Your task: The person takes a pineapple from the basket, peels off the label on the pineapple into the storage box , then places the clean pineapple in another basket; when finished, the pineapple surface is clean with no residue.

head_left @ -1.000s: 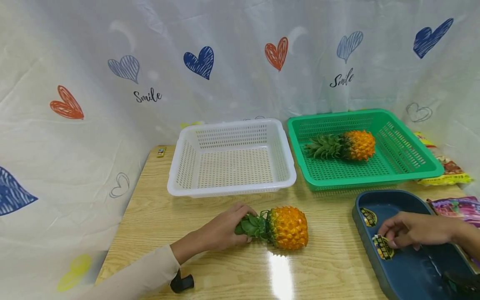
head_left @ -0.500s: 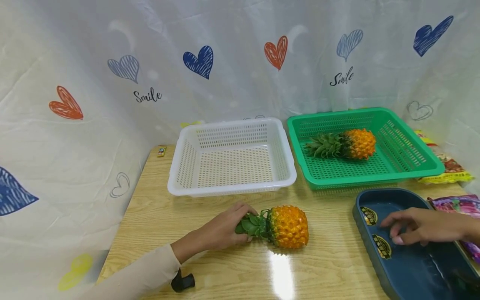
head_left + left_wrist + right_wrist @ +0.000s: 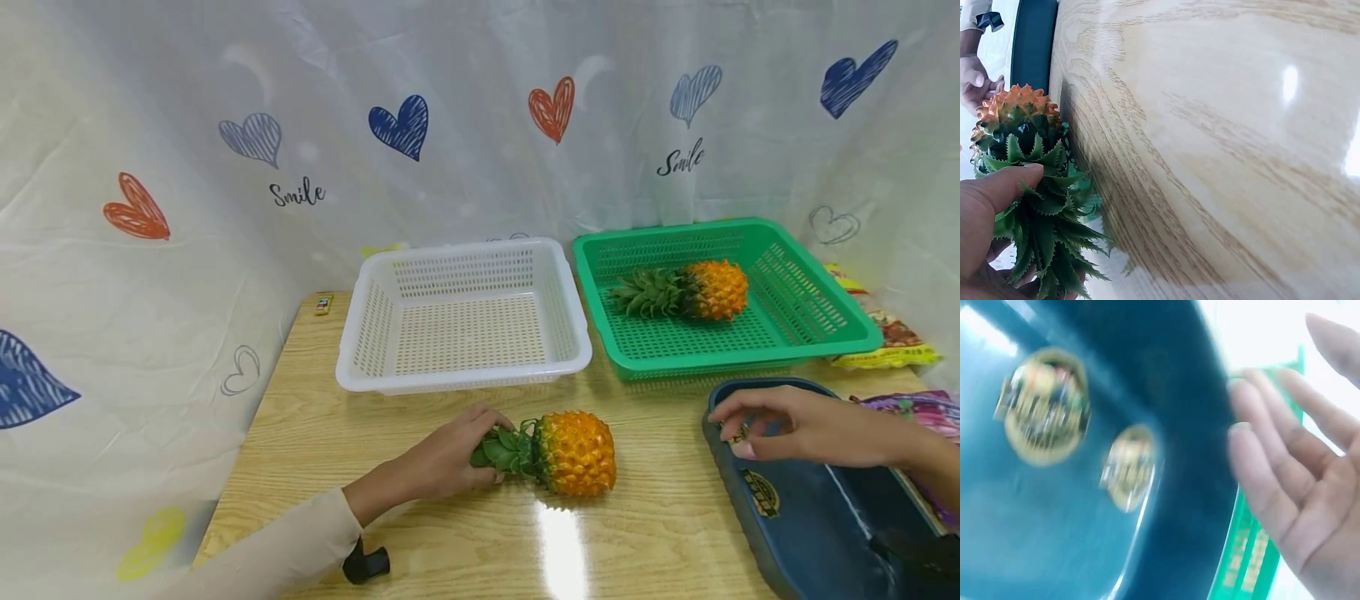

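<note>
On the wooden table lies a toy-like orange pineapple [image 3: 577,454] on its side, crown to the left. My left hand [image 3: 461,454] grips that crown; in the left wrist view the thumb presses over the green leaves [image 3: 1054,231] and the other fingers are partly hidden behind them. Over the far left corner of the dark blue tray [image 3: 817,521] hovers my right hand [image 3: 817,425], fingers loosely bent, nothing in them. Two oval gold-and-black labels [image 3: 1044,406] show inside the tray, blurred in the right wrist view.
A white basket [image 3: 465,379] stands at the back, beside a green basket [image 3: 712,362] holding another pineapple [image 3: 720,290]. Yellow snack bags [image 3: 892,342] and a purple packet [image 3: 918,408] lie at the right. A tiny yellow packet [image 3: 323,304] sits at the back left corner.
My right hand has left the near label, lifted, and moved left and away toward the tray's far left corner. The left hand and its pineapple have stayed still.
</note>
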### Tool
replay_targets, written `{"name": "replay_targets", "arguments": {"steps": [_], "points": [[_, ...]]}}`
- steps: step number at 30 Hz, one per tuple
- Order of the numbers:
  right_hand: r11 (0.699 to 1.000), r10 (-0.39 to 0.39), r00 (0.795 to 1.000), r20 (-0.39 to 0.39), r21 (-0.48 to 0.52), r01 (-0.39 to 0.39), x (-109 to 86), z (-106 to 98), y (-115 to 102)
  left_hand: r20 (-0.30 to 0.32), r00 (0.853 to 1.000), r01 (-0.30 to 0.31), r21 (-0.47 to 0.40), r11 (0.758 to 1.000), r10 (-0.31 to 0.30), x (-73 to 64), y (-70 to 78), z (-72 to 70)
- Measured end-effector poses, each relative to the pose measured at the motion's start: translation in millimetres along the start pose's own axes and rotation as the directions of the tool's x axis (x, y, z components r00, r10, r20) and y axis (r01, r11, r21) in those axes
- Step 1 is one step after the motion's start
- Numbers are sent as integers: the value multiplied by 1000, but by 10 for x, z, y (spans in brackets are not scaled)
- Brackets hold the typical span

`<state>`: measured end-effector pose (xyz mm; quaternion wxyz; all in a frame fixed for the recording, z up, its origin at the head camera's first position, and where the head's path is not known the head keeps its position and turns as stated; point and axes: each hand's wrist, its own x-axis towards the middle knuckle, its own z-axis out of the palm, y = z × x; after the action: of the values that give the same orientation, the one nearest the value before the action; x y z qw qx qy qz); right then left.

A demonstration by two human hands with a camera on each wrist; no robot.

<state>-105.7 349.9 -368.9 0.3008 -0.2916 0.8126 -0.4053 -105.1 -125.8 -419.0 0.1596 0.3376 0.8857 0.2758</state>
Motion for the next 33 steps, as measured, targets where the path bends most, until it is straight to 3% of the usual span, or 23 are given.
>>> {"name": "replay_targets", "arguments": {"steps": [6,8,14,23,33], "points": [[988,-149,986,-78,21,151,295,238,-297,7,1000,13,4,1000,-13,9,1,-5],[985,-165,982,-96,43,169,398,317,-381,8,1000,17,2,1000,-17,11,5,-7],[982,-151,978,-145,93,165,670,506,-552,22,999,45,-29,999,-44,25,-15,-7],[993,-103,953,-285,24,115,1015,759,-624,48,996,73,-83,994,-70,42,-57,-28],[996,-93,930,-356,-31,87,1200,911,-652,73,994,93,-86,992,-87,55,-51,-48]]}}
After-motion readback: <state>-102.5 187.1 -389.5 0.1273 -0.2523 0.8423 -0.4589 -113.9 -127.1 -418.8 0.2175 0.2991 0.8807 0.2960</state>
